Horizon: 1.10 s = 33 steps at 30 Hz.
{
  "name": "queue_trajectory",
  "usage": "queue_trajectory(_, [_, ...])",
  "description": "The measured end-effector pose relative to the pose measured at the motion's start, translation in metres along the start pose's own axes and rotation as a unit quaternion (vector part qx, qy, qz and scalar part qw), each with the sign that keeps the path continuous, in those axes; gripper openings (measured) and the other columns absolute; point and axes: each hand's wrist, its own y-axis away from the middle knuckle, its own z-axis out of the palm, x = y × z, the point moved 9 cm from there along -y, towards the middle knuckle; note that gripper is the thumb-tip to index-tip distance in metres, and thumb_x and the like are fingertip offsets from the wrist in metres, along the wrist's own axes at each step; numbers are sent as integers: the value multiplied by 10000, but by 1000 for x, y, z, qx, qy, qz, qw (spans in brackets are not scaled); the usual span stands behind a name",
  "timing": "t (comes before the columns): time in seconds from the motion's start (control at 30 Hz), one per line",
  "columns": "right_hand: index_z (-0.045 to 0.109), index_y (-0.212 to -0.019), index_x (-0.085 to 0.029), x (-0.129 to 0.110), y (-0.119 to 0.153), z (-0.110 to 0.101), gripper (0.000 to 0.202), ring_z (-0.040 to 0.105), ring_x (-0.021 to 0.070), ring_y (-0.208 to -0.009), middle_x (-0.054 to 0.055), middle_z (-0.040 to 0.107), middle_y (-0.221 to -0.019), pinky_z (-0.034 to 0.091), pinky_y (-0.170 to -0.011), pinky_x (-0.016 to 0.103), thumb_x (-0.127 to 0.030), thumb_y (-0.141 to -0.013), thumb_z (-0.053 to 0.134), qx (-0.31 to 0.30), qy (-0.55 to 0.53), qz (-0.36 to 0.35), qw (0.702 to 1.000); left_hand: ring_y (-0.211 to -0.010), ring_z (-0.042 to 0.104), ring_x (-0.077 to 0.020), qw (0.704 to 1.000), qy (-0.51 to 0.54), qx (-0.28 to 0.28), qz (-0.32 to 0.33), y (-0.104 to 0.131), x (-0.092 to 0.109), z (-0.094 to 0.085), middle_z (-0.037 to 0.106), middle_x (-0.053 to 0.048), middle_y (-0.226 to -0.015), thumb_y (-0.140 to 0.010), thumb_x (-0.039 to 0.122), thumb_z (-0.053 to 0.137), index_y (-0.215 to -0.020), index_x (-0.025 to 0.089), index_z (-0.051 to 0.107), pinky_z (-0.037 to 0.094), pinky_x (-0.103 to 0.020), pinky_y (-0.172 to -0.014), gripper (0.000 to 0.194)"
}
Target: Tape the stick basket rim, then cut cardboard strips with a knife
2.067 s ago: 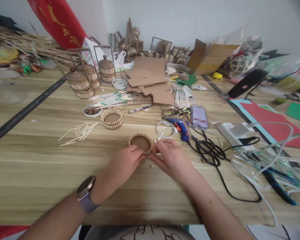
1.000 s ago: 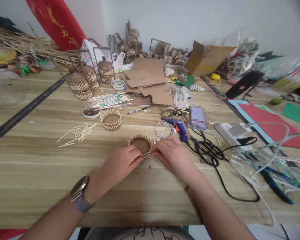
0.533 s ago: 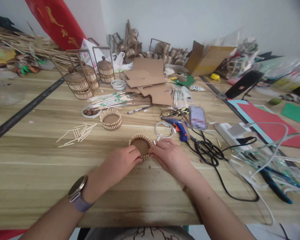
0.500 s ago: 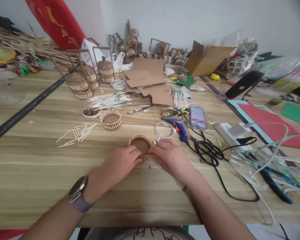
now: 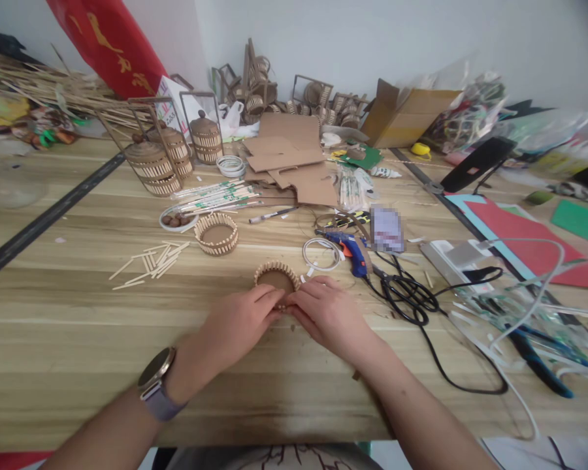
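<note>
A small round basket (image 5: pixel 273 267) has a brown cardboard base and a ring of short wooden sticks around its edge. It sits on the table in front of me. My left hand (image 5: pixel 242 320) pinches the near left part of its rim. From the right, my right hand (image 5: pixel 330 316) closes on the near rim, its fingertips almost meeting those of the left. The fingers hide the near side of the wall. A second, similar basket (image 5: pixel 216 243) stands farther back to the left, beside loose wooden sticks (image 5: pixel 151 262).
Right of my hands lie a white coil (image 5: pixel 322 264), a blue glue gun (image 5: pixel 355 253), scissors (image 5: pixel 396 287) with black handles and a power strip (image 5: pixel 453 264). Cardboard sheets (image 5: pixel 289 140) and finished lidded baskets (image 5: pixel 206 138) stand behind. A dish of brown balls (image 5: pixel 176 220) is at the left.
Both hands have shifted along the near rim of the small basket, and their fingertips are closer together. My right hand has moved slightly left.
</note>
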Motion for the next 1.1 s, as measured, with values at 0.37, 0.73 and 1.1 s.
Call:
queue_trajectory(0.37, [521,-1085,-232,13,3,-7,264,712,223,-822,-6,773,-789,473,-784,339,-197,-873,674,11,-77,111,991,-774,708,-219,998,-7,-43,-44,-1,-2,4,738,-46,-842,-959,178,539,-868,183,690,477,-275,-635,176])
queue_trajectory(0.73, [484,-1182,-222,22,11,1,397,734,208,-778,23,782,-947,506,-662,309,-139,-840,669,-54,-175,193,964,-824,718,-228,995,23,-69,-66,-1,-3,6,748,-56,-905,-960,170,549,-888,169,685,491,-288,-686,154])
queue_trajectory(1.1, [517,-1083,-170,28,14,4,289,702,188,-767,113,661,-1101,509,-671,305,-47,-837,604,-76,-123,222,964,-889,713,-243,994,28,-71,-72,-1,-7,8,747,-55,-966,-971,181,537,-950,175,693,497,-308,-738,158])
